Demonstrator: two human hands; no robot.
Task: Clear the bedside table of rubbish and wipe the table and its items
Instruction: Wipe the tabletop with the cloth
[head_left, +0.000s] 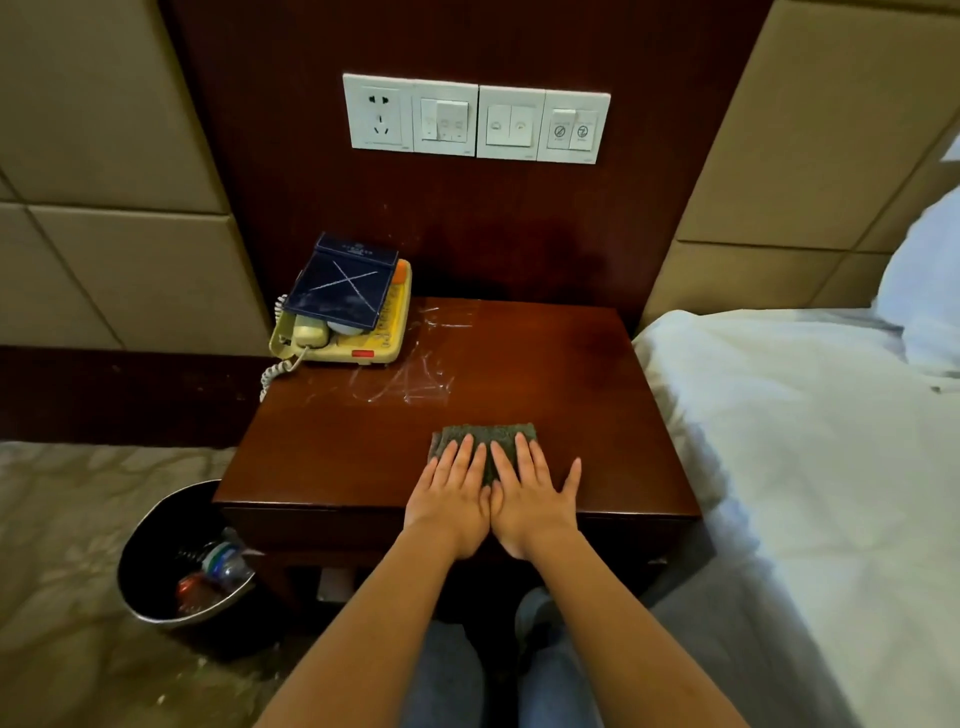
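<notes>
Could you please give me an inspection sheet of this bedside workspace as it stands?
Surface: bedside table, dark wood, white scribble marks beside the telephone.
Job's things: folded grey cloth near the front edge; yellow telephone back left, a blue folder with white marks lying on it.
Clutter: plastic bottle and other rubbish in the bin on the floor, left.
Hands: left hand and right hand flat side by side, straight fingers pressing the cloth.
Cables: coiled cord hangs over the table's left edge.
Surroundings: switch panel on the wall above; bed at right.
</notes>
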